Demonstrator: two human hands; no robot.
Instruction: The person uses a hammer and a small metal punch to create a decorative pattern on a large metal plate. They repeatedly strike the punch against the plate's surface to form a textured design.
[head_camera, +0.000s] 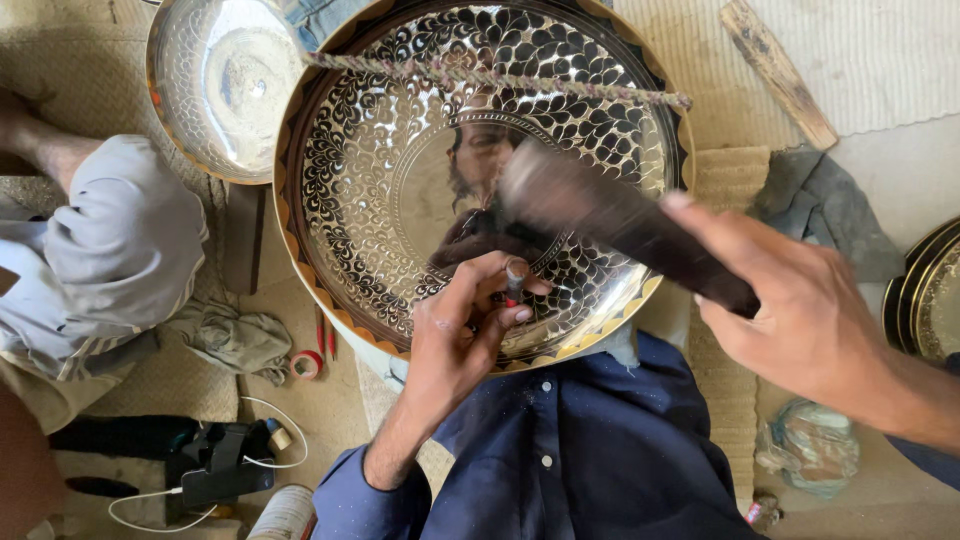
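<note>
The left hand (462, 330) pinches a small punch (513, 281) against the near part of the engraved plate (400, 130), which leans on the person's lap. The right hand (800, 310) grips a blurred dark mallet (600, 215) over the plate's right side. A plain bowl (215, 85) lies far left.

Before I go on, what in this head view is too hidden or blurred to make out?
- Mallet in the right hand: its head is motion-blurred, so contact with the punch is unclear.
- Punch tip: covered by the left hand fingers.
- Engraved plate: top rim cut by the frame edge.
- Plain bowl: partly behind the plate.
</note>
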